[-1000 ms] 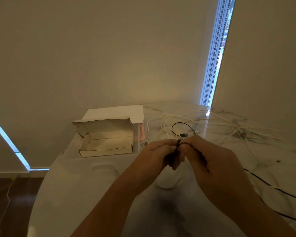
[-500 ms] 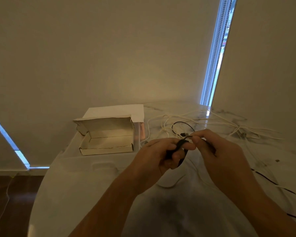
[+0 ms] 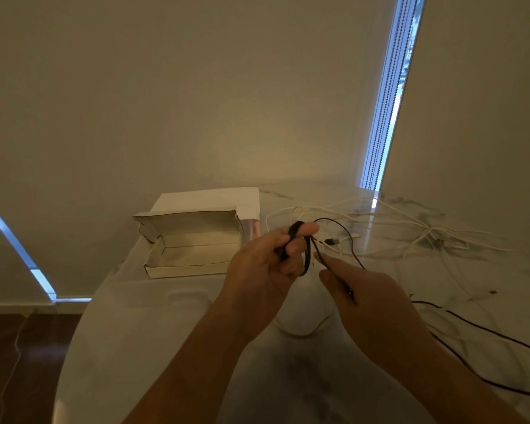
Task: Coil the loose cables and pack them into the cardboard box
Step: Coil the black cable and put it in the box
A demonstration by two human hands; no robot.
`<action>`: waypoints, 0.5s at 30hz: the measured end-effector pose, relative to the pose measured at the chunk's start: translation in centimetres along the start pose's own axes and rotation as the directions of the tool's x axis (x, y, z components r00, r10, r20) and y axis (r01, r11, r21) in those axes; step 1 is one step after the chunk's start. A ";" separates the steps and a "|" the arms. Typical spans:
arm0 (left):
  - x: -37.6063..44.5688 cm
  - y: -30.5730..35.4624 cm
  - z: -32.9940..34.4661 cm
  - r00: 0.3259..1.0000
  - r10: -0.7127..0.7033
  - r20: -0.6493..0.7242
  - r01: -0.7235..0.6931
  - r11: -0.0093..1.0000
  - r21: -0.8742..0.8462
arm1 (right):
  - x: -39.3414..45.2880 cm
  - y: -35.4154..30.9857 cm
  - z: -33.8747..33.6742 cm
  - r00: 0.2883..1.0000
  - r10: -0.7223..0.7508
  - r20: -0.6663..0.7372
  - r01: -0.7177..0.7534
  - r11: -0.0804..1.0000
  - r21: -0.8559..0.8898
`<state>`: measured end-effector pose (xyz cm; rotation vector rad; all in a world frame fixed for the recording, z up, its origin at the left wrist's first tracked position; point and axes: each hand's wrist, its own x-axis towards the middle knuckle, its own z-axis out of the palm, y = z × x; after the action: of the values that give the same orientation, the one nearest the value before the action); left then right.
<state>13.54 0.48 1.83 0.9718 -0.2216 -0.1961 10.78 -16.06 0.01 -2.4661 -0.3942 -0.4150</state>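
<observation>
I see my left hand [image 3: 262,264] gripping a small coil of the black cable [image 3: 306,255] just right of the open cardboard box [image 3: 190,246], while my right hand [image 3: 371,301] pinches its loose strand beside the coil, white cables [image 3: 410,228] lying tangled farther right of the box

Single head-worn wide-angle view, looking forward and down across a marble table [image 3: 166,332]. Forearms enter from the near edge, close to the lens; the far wall [image 3: 196,102] and window strip [image 3: 389,96] fill the upper frame.
</observation>
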 end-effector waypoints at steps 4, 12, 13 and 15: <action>0.2 0.3 -0.3 0.990 0.110 -0.084 -0.116 0.991 -0.064 | -0.4 -0.5 0.0 0.990 -0.033 0.140 0.039 0.998 -0.042; 0.7 0.3 -1.0 0.949 0.206 -0.237 -0.232 0.969 -0.085 | -1.7 -2.3 -0.3 0.954 -0.160 0.253 0.185 0.979 -0.079; 0.7 0.3 -1.1 0.948 0.212 -0.239 -0.238 0.967 -0.089 | -1.8 -2.4 -0.3 0.950 -0.184 0.254 0.210 0.974 -0.081; 0.8 0.4 -1.4 0.946 0.214 -0.242 -0.243 0.965 -0.096 | -1.9 -2.7 -0.4 0.939 -0.229 0.256 0.257 0.963 -0.083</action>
<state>14.75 1.60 1.45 0.8282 -0.1069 0.1156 7.96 -14.55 0.97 -2.5988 -0.8054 -0.2381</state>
